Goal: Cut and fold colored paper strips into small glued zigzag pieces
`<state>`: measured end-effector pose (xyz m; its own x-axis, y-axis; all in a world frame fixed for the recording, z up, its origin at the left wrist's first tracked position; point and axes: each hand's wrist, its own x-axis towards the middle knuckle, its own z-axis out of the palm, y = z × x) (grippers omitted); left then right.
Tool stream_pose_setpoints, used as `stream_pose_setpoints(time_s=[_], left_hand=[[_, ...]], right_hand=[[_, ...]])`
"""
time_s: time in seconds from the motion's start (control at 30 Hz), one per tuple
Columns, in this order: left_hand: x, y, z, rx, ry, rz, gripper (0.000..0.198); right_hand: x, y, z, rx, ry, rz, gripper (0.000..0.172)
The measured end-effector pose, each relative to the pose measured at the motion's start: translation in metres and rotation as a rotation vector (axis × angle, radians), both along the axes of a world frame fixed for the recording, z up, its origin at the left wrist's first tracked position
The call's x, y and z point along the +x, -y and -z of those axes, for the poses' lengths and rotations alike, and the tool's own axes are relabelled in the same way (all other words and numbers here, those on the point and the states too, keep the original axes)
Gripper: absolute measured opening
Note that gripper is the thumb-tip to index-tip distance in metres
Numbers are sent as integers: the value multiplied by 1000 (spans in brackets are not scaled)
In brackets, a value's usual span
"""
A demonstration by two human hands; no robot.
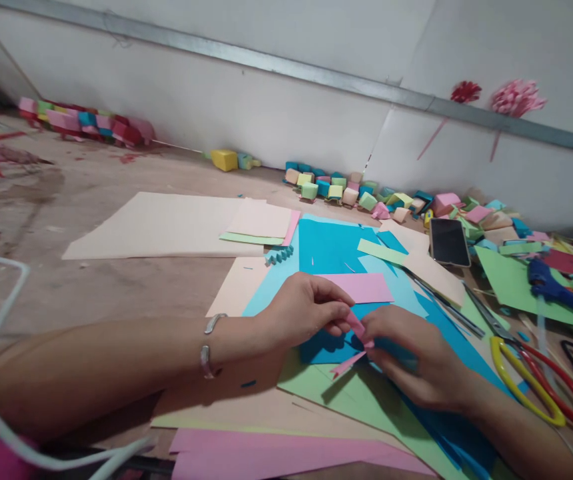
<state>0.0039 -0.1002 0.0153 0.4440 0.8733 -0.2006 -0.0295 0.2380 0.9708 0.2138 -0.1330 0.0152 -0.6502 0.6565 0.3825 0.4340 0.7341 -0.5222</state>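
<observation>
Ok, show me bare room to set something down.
Largest: brown tabletop between the left forearm and the big cream paper sheet, bar tiny scraps. Another patch lies between that sheet and the small yellow paper block. The right is crowded: black-screened phone, yellow-and-red-handled metal scissors, blue plastic glue gun, multicoloured paper blocks.

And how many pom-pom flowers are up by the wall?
2: a dark red flower at the metal rail, toward the right, and a larger pink flower just right of it. Neither seems to hide another.
</observation>
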Motion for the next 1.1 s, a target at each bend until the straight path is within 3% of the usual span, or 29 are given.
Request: stream_pose_setpoints(time_s=[0.17, 0.37, 0.57, 0.73, 0.83, 1.1], left_hand=[[1, 11, -2, 58, -35, 49, 8], [1, 17, -4, 139, -90, 97, 5], [0, 15, -1, 111, -147, 118, 25], [-2, 14, -3, 123, -261, 148, 12], [-2, 13, -8, 136, -278, 132, 6], [-2, 8, -9, -41, -121, 164, 8]], right_hand=[[-12, 8, -8, -290, -116, 245, 16], [-24, 19, -1, -254, -120, 385, 11], [-23, 20, 3, -105, -44, 403, 12], [-24, 21, 5, -50, -29, 395, 12], [-25, 22, 2, -76, -26, 391, 11], [-24, 21, -6, -280, -66, 404, 12]])
